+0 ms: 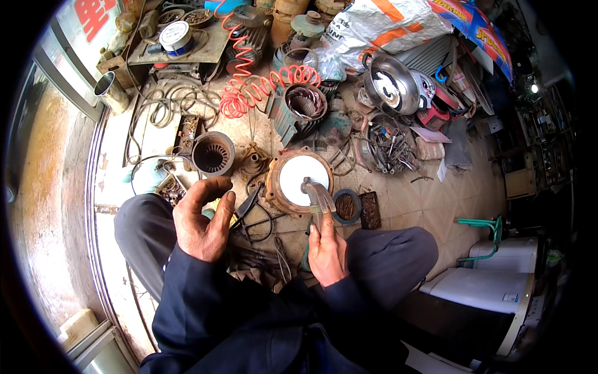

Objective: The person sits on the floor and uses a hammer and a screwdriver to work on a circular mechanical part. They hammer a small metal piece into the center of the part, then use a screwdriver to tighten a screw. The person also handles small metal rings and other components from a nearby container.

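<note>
My right hand point(328, 254) is closed round a bent, see-through-looking tool point(321, 198), smeared so that its kind is unclear. The tool's rounded end lies over a white disc point(293, 177) set in a rusty round metal housing point(273, 187) on the floor between my knees. To the left, my left hand point(202, 221) is raised with thumb and forefinger apart; nothing shows between them, and its other fingers are mostly hidden. Beyond that hand stands a slotted metal cylinder point(213, 154). A dark-bladed tool point(248, 204) lies between my left hand and the housing.
A round dish point(346, 207) of small brown parts and a dark block point(370, 210) lie right of the housing. Farther off are a green motor casing point(293, 118), a coiled red hose point(240, 100), a steel bowl point(392, 84) and a pile of metal tools point(392, 149).
</note>
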`<state>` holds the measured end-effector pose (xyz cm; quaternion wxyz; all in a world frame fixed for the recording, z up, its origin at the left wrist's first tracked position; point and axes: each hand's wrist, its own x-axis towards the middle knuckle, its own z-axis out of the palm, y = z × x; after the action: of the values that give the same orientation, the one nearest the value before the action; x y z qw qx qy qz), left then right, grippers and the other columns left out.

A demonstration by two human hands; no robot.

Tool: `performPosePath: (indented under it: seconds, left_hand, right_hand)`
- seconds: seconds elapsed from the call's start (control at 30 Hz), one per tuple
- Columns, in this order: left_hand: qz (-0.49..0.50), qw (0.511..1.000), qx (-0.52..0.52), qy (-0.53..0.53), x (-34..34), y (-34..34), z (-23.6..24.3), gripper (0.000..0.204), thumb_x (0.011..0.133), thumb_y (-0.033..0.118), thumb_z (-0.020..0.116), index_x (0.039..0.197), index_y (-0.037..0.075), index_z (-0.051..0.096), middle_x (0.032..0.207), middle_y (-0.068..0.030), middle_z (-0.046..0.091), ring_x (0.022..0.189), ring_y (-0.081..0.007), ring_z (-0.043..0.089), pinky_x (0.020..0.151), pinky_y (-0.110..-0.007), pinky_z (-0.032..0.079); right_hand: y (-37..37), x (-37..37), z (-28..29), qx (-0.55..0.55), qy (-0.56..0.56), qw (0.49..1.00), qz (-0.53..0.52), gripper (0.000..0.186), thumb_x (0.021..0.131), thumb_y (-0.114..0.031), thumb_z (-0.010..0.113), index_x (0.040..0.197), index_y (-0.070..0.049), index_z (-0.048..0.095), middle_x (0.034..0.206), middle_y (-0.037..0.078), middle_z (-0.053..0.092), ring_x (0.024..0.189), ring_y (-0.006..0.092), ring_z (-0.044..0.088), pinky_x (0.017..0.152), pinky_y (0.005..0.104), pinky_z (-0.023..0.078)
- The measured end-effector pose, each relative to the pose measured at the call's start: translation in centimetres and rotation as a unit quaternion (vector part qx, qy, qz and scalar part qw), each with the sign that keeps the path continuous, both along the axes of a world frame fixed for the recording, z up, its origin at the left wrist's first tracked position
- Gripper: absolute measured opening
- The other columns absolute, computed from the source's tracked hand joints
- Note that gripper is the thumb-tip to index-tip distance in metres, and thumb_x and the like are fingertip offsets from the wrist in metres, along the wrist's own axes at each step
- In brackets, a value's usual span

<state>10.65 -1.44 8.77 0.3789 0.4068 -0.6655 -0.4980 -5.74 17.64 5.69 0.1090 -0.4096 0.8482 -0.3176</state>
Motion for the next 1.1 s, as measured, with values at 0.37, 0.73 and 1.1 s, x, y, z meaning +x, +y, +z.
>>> performPosePath:
  seconds: [0.37,0.73,1.1]
  left_hand:
    - [-0.002,1.000,0.000,0.012,0.3,0.1,0.1,0.020,0.091,0.002,0.073,0.109,-0.005,0.071,0.098,-0.0134,0.076,0.093,-0.0191,0.072,0.088,-0.032,0.055]
    - [-0.057,0.988,-0.114,-0.090,-2.7,1.3,-0.9,0.010,0.087,-0.003,0.073,0.097,-0.002,0.075,0.091,-0.0142,0.075,0.085,-0.0220,0.074,0.081,-0.031,0.057]
    - [-0.100,0.964,-0.212,-0.128,-12.5,4.8,-8.3,0.015,0.087,0.016,0.079,0.101,0.011,0.077,0.090,-0.0085,0.068,0.083,-0.0325,0.069,0.070,-0.044,0.056]
  right_hand:
    - [1.5,-0.4,0.0,-0.012,0.011,0.999,-0.031,0.051,0.102,-0.010,0.063,0.149,0.003,0.047,0.092,0.029,0.071,0.080,0.0437,0.073,0.068,0.0463,0.057]
    - [2.3,-4.5,1.1,-0.023,-0.104,0.991,-0.082,0.051,0.104,-0.018,0.064,0.150,-0.004,0.048,0.077,0.017,0.068,0.064,0.0296,0.070,0.061,0.0435,0.055]
    - [-2.3,-16.7,9.5,-0.154,-0.239,0.958,-0.033,0.016,0.107,-0.013,0.055,0.113,0.001,0.059,0.075,0.003,0.057,0.050,0.0082,0.052,0.046,0.0259,0.044]
